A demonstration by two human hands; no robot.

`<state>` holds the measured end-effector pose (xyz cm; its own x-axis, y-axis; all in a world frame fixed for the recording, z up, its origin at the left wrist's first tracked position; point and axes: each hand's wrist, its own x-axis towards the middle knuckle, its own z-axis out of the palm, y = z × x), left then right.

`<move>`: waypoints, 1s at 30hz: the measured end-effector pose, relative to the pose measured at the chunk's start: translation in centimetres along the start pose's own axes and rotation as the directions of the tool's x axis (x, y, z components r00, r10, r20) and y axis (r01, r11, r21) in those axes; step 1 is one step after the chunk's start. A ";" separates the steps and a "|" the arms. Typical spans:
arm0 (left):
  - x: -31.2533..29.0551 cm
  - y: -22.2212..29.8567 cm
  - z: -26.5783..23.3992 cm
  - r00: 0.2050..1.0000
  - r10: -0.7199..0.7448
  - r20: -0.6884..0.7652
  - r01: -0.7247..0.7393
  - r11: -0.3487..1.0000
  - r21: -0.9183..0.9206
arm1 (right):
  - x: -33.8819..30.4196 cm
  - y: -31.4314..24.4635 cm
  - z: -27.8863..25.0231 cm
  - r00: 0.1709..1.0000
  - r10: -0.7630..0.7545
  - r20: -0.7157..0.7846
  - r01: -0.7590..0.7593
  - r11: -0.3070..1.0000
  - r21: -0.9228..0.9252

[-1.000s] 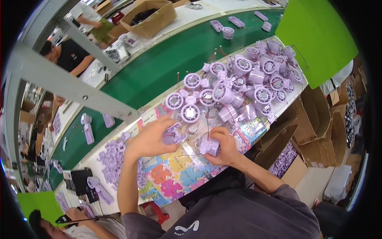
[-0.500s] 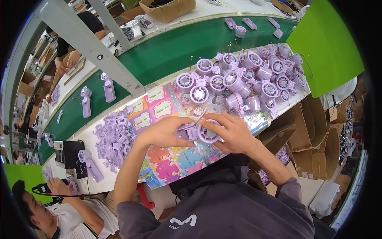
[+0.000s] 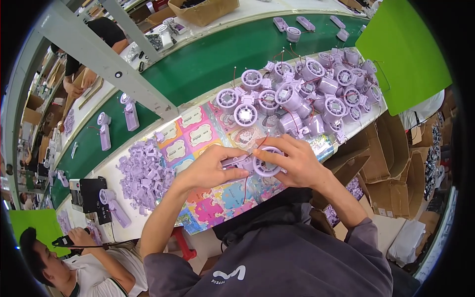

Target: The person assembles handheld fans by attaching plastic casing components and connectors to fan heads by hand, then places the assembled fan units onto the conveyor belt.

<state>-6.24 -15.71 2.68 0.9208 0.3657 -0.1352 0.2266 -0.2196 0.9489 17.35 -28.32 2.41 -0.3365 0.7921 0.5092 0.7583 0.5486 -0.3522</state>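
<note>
Brown cardboard boxes (image 3: 386, 163) at right

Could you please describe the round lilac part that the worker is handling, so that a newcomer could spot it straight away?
Start at the colourful cartoon-printed mat on the near workbench, below the green conveyor belt. At the mat's near edge the left hand and the right hand meet around a round lilac fan housing. Unlike the pile of fan housings farther back, it is lifted between fingers, with a red wire trailing from it.
</note>
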 end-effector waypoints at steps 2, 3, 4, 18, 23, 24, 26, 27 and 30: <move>0.4 0.3 -0.3 1.000 0.004 -0.007 -0.004 1.000 0.018 | 0.4 0.2 -0.5 1.000 0.008 0.026 -0.007 1.000 -0.018; 0.8 0.5 -0.4 1.000 0.009 -0.010 -0.009 0.999 0.033 | 0.4 0.4 -0.5 1.000 0.021 -0.008 -0.021 0.999 -0.037; 1.2 0.4 -0.7 0.998 0.061 -0.027 -0.060 0.997 0.038 | 0.5 0.6 -0.5 0.999 0.025 -0.046 -0.028 0.998 -0.057; 16.3 -8.5 -15.8 0.601 -0.206 -0.772 0.032 0.971 -0.235 | -4.0 2.4 9.8 0.865 0.500 -0.052 -0.448 0.814 0.368; 18.4 -16.0 -21.7 0.382 -0.230 -0.895 0.215 0.964 -0.156 | -3.3 1.8 10.6 0.863 0.499 -0.080 -0.441 0.821 0.362; 19.2 -16.4 -22.0 0.389 -0.226 -0.893 0.209 0.966 -0.153 | -3.4 1.9 10.5 0.861 0.501 -0.087 -0.443 0.823 0.356; 20.4 -16.3 -21.4 0.260 -0.283 -0.923 0.343 0.921 -0.186 | -3.7 2.1 10.3 0.860 0.507 -0.066 -0.464 0.829 0.312; 20.8 -16.4 -20.9 0.268 -0.285 -0.920 0.340 0.922 -0.186 | -3.8 2.2 10.2 0.861 0.503 -0.077 -0.464 0.838 0.287; 20.1 -16.4 -20.9 0.181 -0.252 -0.951 0.277 0.941 -0.196 | -3.3 2.1 10.2 0.869 0.489 -0.078 -0.451 0.847 0.281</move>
<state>1.87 14.15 -9.59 -0.1922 0.9813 0.0078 0.4057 0.0722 0.9111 14.33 -27.07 -8.01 0.1217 0.9354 0.3320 0.6372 0.1828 -0.7487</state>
